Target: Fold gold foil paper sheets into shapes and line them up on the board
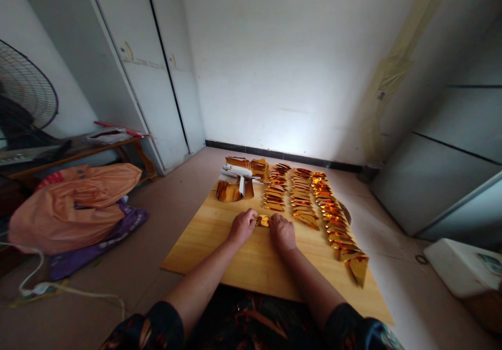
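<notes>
Both hands meet near the middle of the wooden board (251, 258), which lies flat on the floor in front of the person. Left hand (242, 226) is curled with its knuckles up, its fingertips pinching the left end of a small gold foil piece (263, 220). Right hand (282, 233) is likewise curled and holds the piece's right end, so the foil sits between the two hands, just above the board's surface or resting on it; which of the two cannot be told.

Beyond the hands, toward the board's far edge, folded gold pieces lie in three rows (301, 199). The rightmost row runs longest, following the board's right side down to a larger folded piece (357, 269) near the board's right near corner. At the board's far left corner sits a curved stack of gold foil sheets (231, 190), with white paper strips (237, 172) lying across and behind it.

Off the board to its left, an orange plastic bag (74, 203) rests on a purple one (98, 240). A fan (23, 96) stands farther left of that. Off the board's right side sits a white box (463, 269).
</notes>
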Available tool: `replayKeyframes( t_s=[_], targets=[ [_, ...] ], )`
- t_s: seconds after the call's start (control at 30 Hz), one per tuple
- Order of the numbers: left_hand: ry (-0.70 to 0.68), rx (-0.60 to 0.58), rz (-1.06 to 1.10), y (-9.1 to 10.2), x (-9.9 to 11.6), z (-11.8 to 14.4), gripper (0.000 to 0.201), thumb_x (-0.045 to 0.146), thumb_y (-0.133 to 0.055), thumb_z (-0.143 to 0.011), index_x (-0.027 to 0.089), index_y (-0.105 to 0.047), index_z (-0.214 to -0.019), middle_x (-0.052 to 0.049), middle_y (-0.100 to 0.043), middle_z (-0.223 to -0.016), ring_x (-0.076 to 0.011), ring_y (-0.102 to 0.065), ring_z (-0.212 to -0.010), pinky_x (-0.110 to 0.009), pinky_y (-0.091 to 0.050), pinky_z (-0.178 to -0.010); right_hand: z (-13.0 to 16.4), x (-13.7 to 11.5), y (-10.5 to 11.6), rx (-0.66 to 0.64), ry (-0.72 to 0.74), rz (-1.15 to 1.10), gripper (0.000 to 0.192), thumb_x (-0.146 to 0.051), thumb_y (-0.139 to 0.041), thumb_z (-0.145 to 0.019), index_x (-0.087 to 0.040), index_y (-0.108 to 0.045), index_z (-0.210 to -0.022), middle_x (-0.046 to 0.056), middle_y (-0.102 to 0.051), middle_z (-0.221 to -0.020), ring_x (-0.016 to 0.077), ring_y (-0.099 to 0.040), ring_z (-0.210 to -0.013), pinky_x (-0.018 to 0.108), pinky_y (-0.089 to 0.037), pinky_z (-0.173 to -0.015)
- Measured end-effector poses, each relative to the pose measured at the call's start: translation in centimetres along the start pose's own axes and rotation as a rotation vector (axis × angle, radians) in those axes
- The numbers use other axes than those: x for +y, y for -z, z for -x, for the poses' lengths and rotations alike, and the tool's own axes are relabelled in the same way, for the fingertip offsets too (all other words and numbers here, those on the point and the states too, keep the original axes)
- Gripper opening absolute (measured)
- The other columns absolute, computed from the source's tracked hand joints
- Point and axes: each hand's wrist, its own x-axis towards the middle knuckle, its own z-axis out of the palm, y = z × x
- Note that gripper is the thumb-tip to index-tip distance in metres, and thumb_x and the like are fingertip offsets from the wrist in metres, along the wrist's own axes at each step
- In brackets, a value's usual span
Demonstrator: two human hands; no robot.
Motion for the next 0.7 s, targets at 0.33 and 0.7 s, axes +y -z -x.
replayKeyframes(
  t_s=[0.33, 0.7],
  targets=[
    [-0.043, -0.019, -0.007, 0.03, -0.07, -0.08, 0.020, 0.002, -0.051, -0.074, 0.019, -0.058, -0.082, 0.002, -0.063, -0.076, -0.0118, -0.057, -0.074, -0.021, -0.041, -0.068, 0.00, 0.16, -0.33, 0.021, 0.003, 0.036, 0.020, -0.025, -0.040, -0.096, -0.018, -0.058, -0.092, 0.006, -0.065, -0.089, 0.0154, -0.061, -0.082, 0.025, -0.032, -0.068],
    [-0.067, -0.076, -0.096, -0.07, -0.12, -0.27, 0.029, 0.004, -0.048, -0.079, 0.021, -0.071, -0.085, -0.002, -0.064, -0.083, -0.0138, -0.059, -0.080, -0.024, -0.045, -0.075, -0.23, 0.00, 0.33, -0.026, -0.010, 0.049, 0.017, -0.023, -0.043, -0.093, -0.019, -0.059, -0.092, 0.005, -0.065, -0.091, 0.0146, -0.061, -0.080, 0.026, -0.031, -0.066]
  ],
)
